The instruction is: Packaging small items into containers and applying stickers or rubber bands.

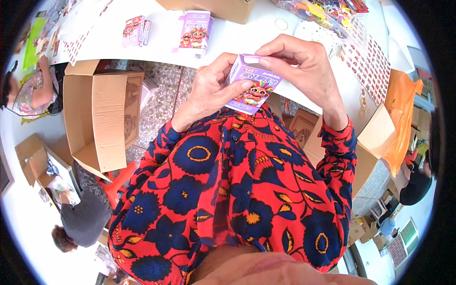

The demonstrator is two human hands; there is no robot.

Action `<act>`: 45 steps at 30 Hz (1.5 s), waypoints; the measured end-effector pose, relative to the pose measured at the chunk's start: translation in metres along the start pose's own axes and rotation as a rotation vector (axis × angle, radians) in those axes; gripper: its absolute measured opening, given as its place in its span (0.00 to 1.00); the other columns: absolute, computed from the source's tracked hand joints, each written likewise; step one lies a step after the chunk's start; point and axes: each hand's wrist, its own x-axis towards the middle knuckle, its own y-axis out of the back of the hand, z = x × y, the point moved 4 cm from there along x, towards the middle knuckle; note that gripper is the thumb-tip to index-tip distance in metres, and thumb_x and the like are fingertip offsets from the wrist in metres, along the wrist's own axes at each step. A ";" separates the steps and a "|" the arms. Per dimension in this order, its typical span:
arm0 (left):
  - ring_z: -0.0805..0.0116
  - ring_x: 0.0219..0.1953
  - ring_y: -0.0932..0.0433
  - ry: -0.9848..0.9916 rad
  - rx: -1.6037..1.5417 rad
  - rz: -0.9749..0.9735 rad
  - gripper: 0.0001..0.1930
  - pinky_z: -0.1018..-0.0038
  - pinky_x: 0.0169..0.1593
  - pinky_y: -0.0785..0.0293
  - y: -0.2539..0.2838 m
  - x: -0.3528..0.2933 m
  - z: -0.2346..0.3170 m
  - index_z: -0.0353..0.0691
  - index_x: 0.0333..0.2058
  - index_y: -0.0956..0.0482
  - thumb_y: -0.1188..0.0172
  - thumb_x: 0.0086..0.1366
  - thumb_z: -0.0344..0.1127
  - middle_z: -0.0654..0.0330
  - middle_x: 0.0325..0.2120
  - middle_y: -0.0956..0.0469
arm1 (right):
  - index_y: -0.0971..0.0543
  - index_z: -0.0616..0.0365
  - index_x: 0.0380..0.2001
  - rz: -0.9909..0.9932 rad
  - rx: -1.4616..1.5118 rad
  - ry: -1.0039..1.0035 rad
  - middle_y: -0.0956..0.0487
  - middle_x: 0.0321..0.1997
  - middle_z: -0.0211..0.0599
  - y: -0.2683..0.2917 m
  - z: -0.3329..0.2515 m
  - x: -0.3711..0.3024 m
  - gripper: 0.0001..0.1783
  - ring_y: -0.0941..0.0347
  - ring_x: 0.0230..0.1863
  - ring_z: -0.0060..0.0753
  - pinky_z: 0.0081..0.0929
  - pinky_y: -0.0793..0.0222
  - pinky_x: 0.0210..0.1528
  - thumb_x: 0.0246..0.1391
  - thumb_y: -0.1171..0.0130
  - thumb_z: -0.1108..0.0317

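Note:
A small purple cardboard box (247, 97) with a cartoon figure on its front is held upright in front of my chest. My left hand (211, 88) wraps round its left side, thumb lying across the front. At the top edge, the thumb and forefinger of my right hand (304, 64) pinch the box's flap. Whether anything is inside the box cannot be seen. Beyond, on the white table, lie a stack of matching purple boxes (195, 31) and a smaller group of printed packets (135, 31).
An open cardboard carton (109, 118) stands at the left below the table edge. Sticker sheets (363, 66) and a clear bag of colourful trinkets (323, 14) cover the table's right side. An orange bag (401, 114) hangs over another carton. Other people (85, 218) work nearby.

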 end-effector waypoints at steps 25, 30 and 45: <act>0.75 0.35 0.23 -0.054 0.162 0.127 0.20 0.78 0.33 0.25 -0.008 -0.019 -0.007 0.38 0.51 0.30 0.41 0.60 0.26 0.57 0.38 0.24 | 0.24 0.58 0.49 -0.036 0.067 -0.072 0.22 0.44 0.32 -0.023 0.041 -0.034 0.18 0.26 0.39 0.20 0.19 0.29 0.42 0.52 0.43 0.75; 0.80 0.31 0.23 0.085 0.070 0.085 0.19 0.81 0.32 0.25 -0.002 -0.028 -0.023 0.38 0.50 0.28 0.39 0.58 0.25 0.62 0.31 0.21 | 0.24 0.61 0.47 -0.018 0.147 -0.151 0.22 0.44 0.33 -0.030 0.046 -0.046 0.17 0.26 0.40 0.21 0.20 0.29 0.42 0.52 0.42 0.75; 0.77 0.32 0.21 0.070 0.173 -0.044 0.17 0.80 0.35 0.23 -0.003 -0.031 -0.011 0.36 0.46 0.23 0.38 0.56 0.23 0.59 0.36 0.19 | 0.21 0.64 0.41 0.011 0.214 -0.165 0.21 0.41 0.36 -0.039 0.055 -0.065 0.12 0.26 0.42 0.23 0.21 0.29 0.45 0.51 0.42 0.79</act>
